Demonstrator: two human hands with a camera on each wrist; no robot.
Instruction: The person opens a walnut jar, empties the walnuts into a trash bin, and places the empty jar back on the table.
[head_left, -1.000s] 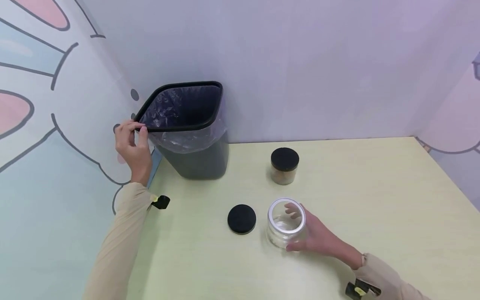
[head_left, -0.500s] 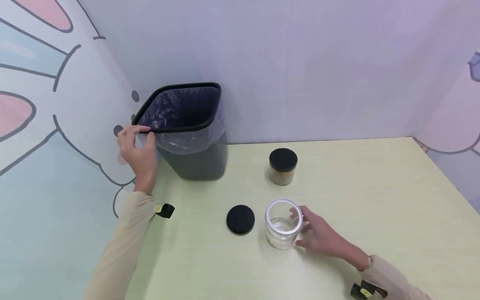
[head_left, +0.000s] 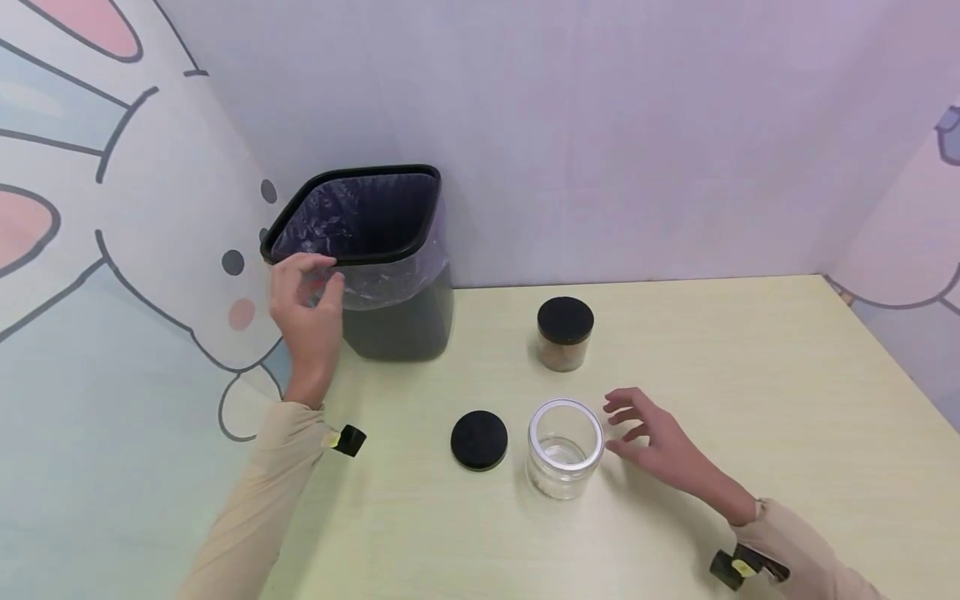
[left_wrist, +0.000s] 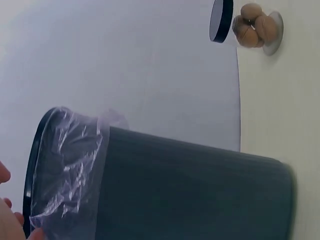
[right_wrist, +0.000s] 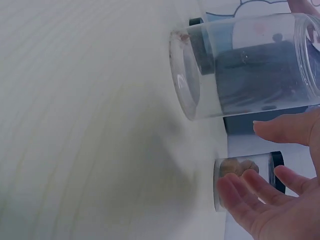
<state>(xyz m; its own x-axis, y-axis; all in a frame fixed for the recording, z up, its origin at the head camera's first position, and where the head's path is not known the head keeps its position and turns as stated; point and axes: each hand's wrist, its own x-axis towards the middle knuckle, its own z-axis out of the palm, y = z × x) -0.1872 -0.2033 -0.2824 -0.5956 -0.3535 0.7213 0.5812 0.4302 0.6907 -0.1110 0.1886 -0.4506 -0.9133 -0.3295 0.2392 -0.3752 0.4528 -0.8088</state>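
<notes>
Head view: the right hand (head_left: 660,442) is loose and holds nothing, fingers spread at 3 o'clock of the empty jar (head_left: 564,448). The jar stands open on the tabletop (head_left: 750,375), with its black lid (head_left: 479,439) lying flat at 9 o'clock. One bump from those near fingers could tip the jar over. The left hand (head_left: 307,304) has curled fingers at the plastic bag (head_left: 390,279) under the bin's (head_left: 397,321) rim; a tug could pull the bag loose. The full jar (head_left: 565,333) sits at 12 o'clock.

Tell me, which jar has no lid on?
The empty clear jar beside the right hand is open. Its black lid lies on the table next to it. The farther jar, holding walnuts, is capped.
</notes>
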